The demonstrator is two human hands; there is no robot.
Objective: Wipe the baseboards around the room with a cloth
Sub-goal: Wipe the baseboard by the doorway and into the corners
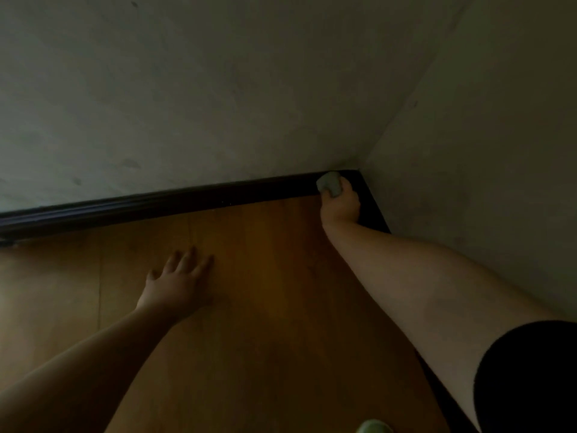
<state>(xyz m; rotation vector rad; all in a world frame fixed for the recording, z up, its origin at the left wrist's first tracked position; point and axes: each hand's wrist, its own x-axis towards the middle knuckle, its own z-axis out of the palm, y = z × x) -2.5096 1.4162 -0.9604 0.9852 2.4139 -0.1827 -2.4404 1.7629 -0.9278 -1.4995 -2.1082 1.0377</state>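
A dark baseboard [162,203] runs along the foot of the far wall to the room's corner, then turns down the right wall. My right hand [342,204] grips a small pale grey-green cloth [329,183] and holds it against the baseboard just left of the corner. My left hand [178,281] lies flat on the wooden floor with its fingers spread, well to the left of and nearer than the cloth.
Pale walls [218,89] meet in a corner at the upper right. The wooden floor [265,260] fills the lower half of the view. A pale green thing [373,427] shows at the bottom edge. The light is dim.
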